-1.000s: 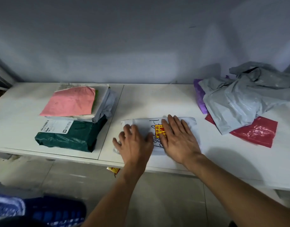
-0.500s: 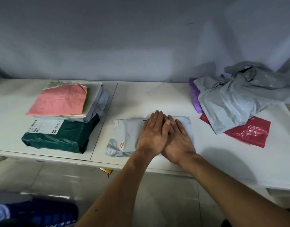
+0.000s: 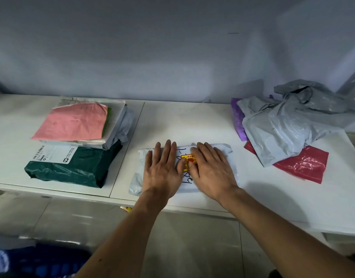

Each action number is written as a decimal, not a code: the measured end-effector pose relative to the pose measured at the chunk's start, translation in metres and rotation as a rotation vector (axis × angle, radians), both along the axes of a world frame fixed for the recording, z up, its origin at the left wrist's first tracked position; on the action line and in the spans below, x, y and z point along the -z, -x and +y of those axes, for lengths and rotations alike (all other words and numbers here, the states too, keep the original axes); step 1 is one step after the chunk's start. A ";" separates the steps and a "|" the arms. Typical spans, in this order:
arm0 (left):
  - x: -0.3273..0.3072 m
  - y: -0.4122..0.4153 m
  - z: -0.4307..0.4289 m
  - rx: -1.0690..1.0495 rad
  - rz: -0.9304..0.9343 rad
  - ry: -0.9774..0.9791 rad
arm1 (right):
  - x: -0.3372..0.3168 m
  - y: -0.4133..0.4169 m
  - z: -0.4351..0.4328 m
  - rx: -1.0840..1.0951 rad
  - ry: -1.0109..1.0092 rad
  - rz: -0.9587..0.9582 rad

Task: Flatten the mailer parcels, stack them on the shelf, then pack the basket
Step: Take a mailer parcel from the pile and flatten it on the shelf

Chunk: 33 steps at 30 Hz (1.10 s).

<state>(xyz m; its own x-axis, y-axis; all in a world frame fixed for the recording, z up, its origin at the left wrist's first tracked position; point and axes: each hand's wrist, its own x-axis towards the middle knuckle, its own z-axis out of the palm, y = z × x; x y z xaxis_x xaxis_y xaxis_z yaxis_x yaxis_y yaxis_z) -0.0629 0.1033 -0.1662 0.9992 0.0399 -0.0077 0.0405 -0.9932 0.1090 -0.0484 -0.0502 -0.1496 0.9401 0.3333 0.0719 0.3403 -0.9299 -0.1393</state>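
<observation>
Head view shows both hands open and palm-down, fingers straight and close together, the left hand (image 3: 162, 169) and right hand (image 3: 210, 173) side by side on one grey mailer parcel (image 3: 187, 184). Neither grips it; the flat palms appear intended to press air out and level it. The parcel lies near the front edge of the white shelf (image 3: 192, 121), its yellow-and-red sticker (image 3: 187, 160) and handwritten marks showing between the thumbs. Judgement: flattening is in hand and stacking of this item is not yet done. To the left, well apart, stands a neat stack: a dark green parcel (image 3: 76, 169) with a white shipping label (image 3: 52, 154) at the bottom, pale mailers (image 3: 120, 125) above it, a pink mailer (image 3: 72, 121) on top, presumably items already processed. To the right lies a loose heap, crumpled grey mailers (image 3: 283, 133) over a red mailer (image 3: 301, 163) and a purple mailer (image 3: 236, 117), presumably awaiting treatment. All mailers are opaque; their contents cannot be told, though the green parcel looks full. No basket is identifiable; a blurred blue object (image 3: 42, 265) at lower left cannot be determined.
</observation>
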 end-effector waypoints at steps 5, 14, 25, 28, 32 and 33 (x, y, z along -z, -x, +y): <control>-0.004 -0.001 0.000 0.004 0.020 0.043 | 0.004 -0.013 0.001 -0.011 0.049 -0.052; -0.008 -0.006 0.010 -0.165 0.024 0.408 | 0.014 -0.016 -0.020 0.339 -0.296 0.162; 0.002 -0.005 0.033 -0.139 0.087 0.591 | 0.007 -0.016 -0.037 0.397 -0.676 0.415; 0.011 0.000 0.033 -0.262 0.058 0.930 | 0.010 -0.013 -0.036 0.386 -0.676 0.374; 0.013 0.002 0.030 -0.371 0.051 1.096 | 0.016 -0.012 -0.037 0.426 -0.706 0.345; 0.010 0.004 0.028 -0.373 0.044 1.104 | 0.015 -0.011 -0.038 0.440 -0.724 0.352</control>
